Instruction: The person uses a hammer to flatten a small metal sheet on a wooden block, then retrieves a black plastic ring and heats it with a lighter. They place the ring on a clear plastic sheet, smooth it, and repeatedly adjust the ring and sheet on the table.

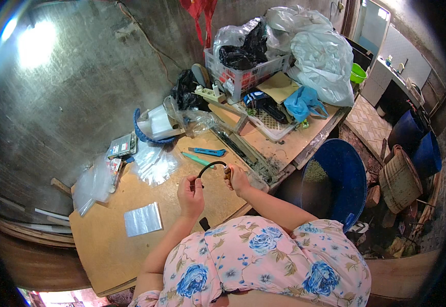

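Fingers of the left hand and right hand grasp opposite ends of a slender, arched black cord above the tan wooden surface. From the cord, a blue plastic cutter lies at twelve o'clock, a flat clear-plastic packet at eight.

We see a blown-out white patch of light on the rough grey concrete wall at the upper left, with a blue-fringed flare streak beside it. Soft highlights glint off the flat clear plastic bag left of centre. We find the right side dimmer, with shadow inside the large round blue plastic tub. Fisheye distortion bows the tan wooden tabletop; black vignetting swallows the corners.
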`<state>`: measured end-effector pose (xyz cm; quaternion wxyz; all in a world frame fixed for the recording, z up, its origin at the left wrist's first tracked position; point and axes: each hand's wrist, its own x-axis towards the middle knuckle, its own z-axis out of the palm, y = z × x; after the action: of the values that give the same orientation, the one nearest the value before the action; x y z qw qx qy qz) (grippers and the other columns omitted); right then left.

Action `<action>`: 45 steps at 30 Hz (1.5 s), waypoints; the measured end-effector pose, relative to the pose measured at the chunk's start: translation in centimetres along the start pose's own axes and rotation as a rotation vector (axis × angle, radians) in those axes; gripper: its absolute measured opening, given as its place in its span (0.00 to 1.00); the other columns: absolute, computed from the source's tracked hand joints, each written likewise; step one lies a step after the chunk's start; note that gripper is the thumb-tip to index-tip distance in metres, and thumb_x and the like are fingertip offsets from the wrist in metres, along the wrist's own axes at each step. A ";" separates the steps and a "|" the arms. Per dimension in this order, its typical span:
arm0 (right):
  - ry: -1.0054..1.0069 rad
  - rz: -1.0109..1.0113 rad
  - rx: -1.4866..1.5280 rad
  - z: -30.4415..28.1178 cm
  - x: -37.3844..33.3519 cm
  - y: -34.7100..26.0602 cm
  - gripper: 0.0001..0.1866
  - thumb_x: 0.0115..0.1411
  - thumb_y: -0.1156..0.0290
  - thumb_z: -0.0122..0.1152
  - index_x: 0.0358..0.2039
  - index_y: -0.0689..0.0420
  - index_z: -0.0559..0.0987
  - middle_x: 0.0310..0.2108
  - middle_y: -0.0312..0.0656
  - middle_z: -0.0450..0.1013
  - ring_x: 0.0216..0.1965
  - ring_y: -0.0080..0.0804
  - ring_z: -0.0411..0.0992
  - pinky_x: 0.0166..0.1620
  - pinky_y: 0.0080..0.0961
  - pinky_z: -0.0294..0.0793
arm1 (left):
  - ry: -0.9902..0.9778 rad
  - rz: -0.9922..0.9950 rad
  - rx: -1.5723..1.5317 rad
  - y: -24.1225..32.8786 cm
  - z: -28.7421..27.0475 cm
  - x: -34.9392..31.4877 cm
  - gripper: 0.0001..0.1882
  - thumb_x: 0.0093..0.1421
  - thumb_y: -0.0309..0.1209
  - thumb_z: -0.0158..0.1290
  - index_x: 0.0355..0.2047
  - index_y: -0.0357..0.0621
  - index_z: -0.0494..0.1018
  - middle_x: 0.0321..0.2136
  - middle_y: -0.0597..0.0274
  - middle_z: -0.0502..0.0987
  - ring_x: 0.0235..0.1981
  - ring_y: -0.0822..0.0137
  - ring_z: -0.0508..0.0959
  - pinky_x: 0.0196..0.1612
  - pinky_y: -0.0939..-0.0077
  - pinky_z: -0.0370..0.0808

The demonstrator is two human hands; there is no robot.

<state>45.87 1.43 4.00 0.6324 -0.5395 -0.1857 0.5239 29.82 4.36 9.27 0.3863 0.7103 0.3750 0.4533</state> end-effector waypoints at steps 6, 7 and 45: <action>0.023 0.026 0.043 -0.3 -0.2 -0.1 0.20 0.58 0.53 0.39 0.19 0.56 0.66 0.10 0.36 0.59 0.09 0.24 0.56 0.14 0.22 0.53 | 0.000 0.041 0.027 0.2 0.1 -0.2 0.04 0.59 0.25 0.47 0.32 0.37 0.68 0.24 0.62 0.72 0.25 0.74 0.72 0.28 0.82 0.69; 0.031 0.033 0.048 -0.3 -0.2 -0.2 0.20 0.58 0.53 0.39 0.19 0.56 0.66 0.10 0.36 0.60 0.09 0.24 0.56 0.14 0.22 0.53 | 0.000 0.045 0.032 0.1 0.2 -0.2 0.04 0.59 0.25 0.47 0.32 0.37 0.68 0.24 0.62 0.72 0.25 0.74 0.72 0.28 0.82 0.69; 0.046 0.014 0.022 -0.3 -0.1 -0.5 0.21 0.57 0.53 0.39 0.18 0.57 0.67 0.10 0.37 0.61 0.09 0.23 0.57 0.14 0.21 0.55 | 0.051 0.173 0.069 -0.9 0.7 0.3 0.02 0.55 0.22 0.50 0.29 0.37 0.68 0.22 0.60 0.68 0.22 0.69 0.69 0.25 0.79 0.67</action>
<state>46.34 1.27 4.38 0.6387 -0.5458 -0.1617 0.5178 30.40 4.83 8.36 0.3114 0.7411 0.3374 0.4899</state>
